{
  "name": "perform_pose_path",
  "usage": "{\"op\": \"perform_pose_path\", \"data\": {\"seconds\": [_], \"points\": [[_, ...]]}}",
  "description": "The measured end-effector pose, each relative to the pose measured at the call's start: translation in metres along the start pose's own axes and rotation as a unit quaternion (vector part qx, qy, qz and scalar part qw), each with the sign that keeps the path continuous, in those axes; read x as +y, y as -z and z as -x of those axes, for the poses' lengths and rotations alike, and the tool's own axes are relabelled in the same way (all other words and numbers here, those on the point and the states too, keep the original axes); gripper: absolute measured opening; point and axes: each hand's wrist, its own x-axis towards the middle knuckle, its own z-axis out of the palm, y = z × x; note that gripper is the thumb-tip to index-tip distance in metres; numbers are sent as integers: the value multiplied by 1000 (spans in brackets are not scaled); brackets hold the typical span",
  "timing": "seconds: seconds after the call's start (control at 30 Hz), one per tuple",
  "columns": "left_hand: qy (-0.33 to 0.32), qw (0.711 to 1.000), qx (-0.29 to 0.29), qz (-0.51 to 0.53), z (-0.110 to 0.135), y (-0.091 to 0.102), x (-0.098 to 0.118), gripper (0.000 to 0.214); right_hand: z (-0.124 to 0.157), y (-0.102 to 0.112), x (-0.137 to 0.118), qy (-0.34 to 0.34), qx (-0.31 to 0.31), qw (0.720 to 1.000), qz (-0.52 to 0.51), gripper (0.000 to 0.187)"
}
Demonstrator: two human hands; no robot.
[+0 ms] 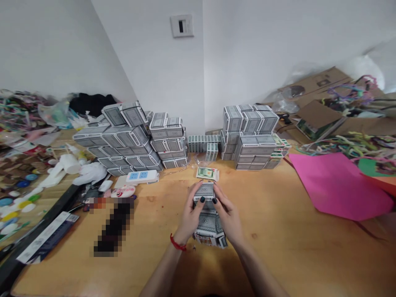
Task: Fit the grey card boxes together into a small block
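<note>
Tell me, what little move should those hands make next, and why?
Perhaps the right hand should slide nearer the wearer and square the near end of the card block: its pieces there look splayed and crooked, while the left hand cups the far part from the other side.

A power strip (142, 176) and pink paper (340, 185) lie on the table (278, 231); a switch (182, 26) sits on the wall (151, 62).
</note>
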Motion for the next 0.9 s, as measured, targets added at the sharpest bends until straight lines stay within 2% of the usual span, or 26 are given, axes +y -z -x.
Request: {"op": "perform_pose_path", "data": {"seconds": [0.13,0.23,0.33,0.43,0.53,0.6,0.67,0.8,0.9], "points": [[-1,999,-20,46,-3,6,10,68,-8,9,7,15,-12,999,-47,69],[-26,996,-43,77,-7,14,17,80,-13,18,14,-5,2,1000,-2,70],[-73,994,-42,75,-8,16,19,72,-13,25,18,-48,-54,997,8,68],[-83,987,-8,139,-8,10,14,45,-12,29,19,-38,-112,993,-8,71],[-34,975,81,205,-8,3,7,25,-10,30,21,3,-114,993,2,73],[2,971,124,206,-7,2,4,32,-9,31,22,18,-120,993,0,77],[48,972,103,207,-4,5,5,47,-7,31,21,22,-131,991,-11,84],[178,948,-17,265,1,13,13,63,-5,34,15,30,-167,985,-23,93],[210,943,-23,256,3,14,17,59,-6,36,8,31,-182,983,5,95]]}}
